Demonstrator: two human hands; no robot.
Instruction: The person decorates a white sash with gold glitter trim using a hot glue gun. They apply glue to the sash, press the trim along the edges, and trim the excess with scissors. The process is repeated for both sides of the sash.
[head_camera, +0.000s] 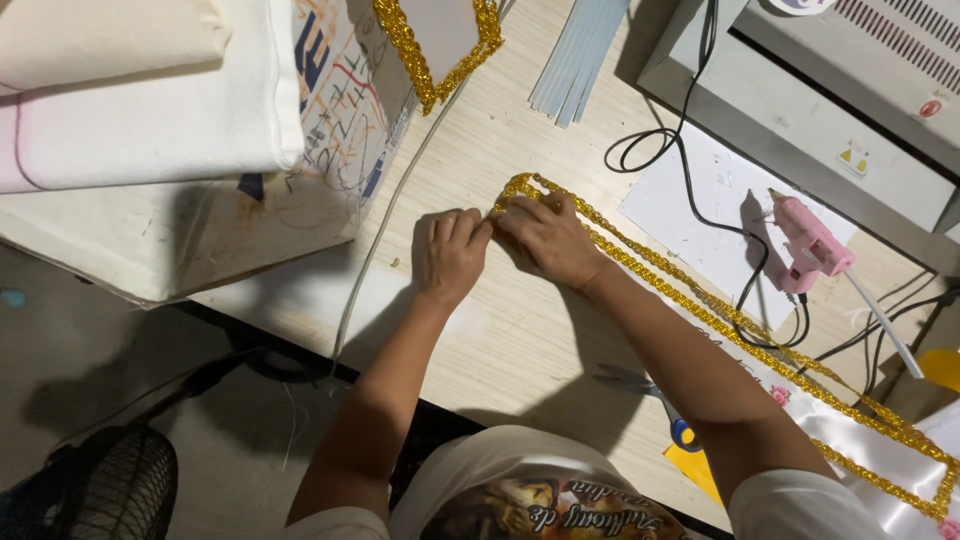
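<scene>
My left hand (450, 252) and my right hand (545, 238) rest side by side on the pale wooden table (480, 150). Both press with curled fingers on the looped end of a gold braided trim (690, 285). The trim runs in two strands from under my fingers toward the right, down to a white satin piece (880, 470) at the lower right. What lies under my palms is hidden.
A pink glue gun (810, 245) stands on a white sheet (700, 200) with its black cord (690, 160). Blue-handled scissors (650, 395) lie by my right forearm. A gold-edged white shape (440, 30), pale strips (580, 55), folded cloth (140, 110), a grey machine (850, 80) and a fan (110, 490) surround.
</scene>
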